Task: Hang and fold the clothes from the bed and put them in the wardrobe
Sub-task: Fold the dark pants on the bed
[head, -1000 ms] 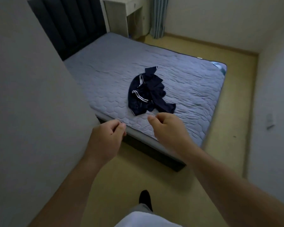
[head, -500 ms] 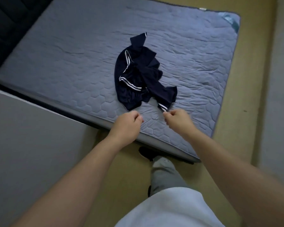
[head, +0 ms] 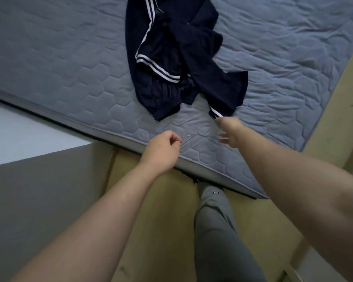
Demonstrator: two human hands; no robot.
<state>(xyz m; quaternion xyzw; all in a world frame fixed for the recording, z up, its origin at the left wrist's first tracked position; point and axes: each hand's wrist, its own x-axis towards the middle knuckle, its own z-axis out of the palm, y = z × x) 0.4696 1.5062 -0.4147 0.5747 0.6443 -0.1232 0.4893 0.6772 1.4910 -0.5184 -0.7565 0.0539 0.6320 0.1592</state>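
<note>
Right hand (head: 230, 132) is out over the mattress (head: 69, 68), blurred, fingers spread and gripping nothing, thumb just short of the striped cuff (head: 216, 113). Left hand (head: 161, 153) hangs above the near edge, fingers curled in on themselves, holding nothing either. The navy clothes (head: 181, 58) lie crumpled in the middle of the bed, nearest folds just beyond both hands. Here is the danger as I read it: pinch only that one cuff and the whole tangle probably drags along with it, sleeves and legs knotted together, and a loose end could slide off the edge onto the floor (head: 151, 220). A grab with one hand likely leaves the bundle twisted, which makes hanging or folding harder. Now the count: one dark heap, whether one garment or two I cannot tell; white double stripes showing in three places; one mattress; two bare hands; one grey trouser leg (head: 214, 231). No hanger and no wardrobe in view.
</note>
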